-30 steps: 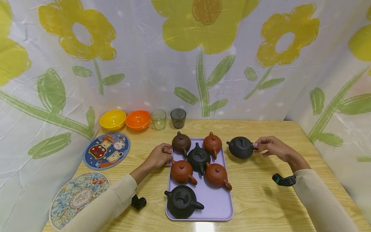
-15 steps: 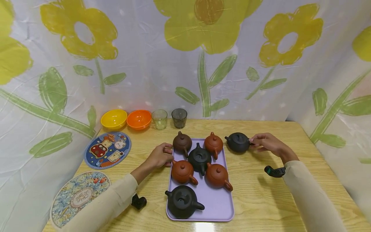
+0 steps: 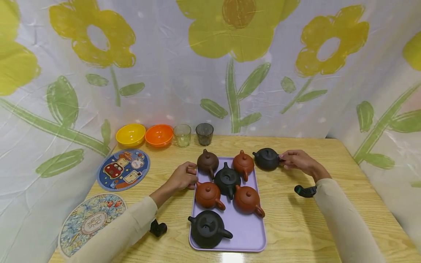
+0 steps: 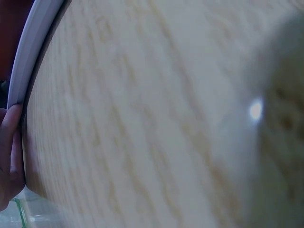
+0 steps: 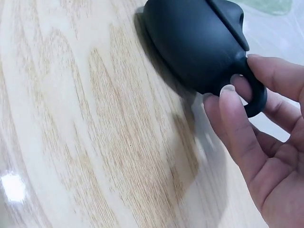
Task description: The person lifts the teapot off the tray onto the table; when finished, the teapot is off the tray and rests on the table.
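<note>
My right hand pinches the handle of a black teapot, its spout pointing left, just right of the tray's far corner. At the left rim of a lilac tray, my left hand grips the edge, with fingers at the tray rim in the left wrist view. On the tray stand a dark brown teapot, a black teapot in the middle, three reddish-brown teapots, one of them nearest the right rim, and another black teapot at the near left.
A yellow bowl, an orange bowl, a green glass and a grey glass line the table's back edge. Two round mats, one blue and one floral, lie at the left. A flowered curtain hangs behind.
My right hand has moved left and slightly away from me with the black teapot, bringing it closer to the tray's far right corner. My left hand stays at the tray rim.
</note>
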{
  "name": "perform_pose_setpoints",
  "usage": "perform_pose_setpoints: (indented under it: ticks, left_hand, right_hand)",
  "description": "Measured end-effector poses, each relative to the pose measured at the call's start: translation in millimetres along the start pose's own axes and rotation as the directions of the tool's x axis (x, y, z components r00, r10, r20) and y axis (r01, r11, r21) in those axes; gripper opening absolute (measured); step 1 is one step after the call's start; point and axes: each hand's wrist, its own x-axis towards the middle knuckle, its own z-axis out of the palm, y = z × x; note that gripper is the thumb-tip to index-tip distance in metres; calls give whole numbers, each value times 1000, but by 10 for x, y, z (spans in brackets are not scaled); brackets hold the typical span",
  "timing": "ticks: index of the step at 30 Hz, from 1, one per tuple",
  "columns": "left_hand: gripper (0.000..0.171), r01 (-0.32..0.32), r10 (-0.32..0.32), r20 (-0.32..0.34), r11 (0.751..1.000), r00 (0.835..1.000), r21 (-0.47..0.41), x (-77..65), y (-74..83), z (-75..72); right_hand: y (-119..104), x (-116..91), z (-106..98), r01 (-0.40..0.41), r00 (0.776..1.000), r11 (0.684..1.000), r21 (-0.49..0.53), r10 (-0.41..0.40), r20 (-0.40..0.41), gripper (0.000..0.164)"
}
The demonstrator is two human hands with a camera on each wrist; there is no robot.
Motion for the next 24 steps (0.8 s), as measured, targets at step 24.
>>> perform_pose_setpoints:
  ticks: [24]
  left_hand:
    - [54,11,-12,-8,999,1000,-43,-10,25,9]
  right_hand:
    - [43,-127,-42,14,986,997,-77,-27,-164,67]
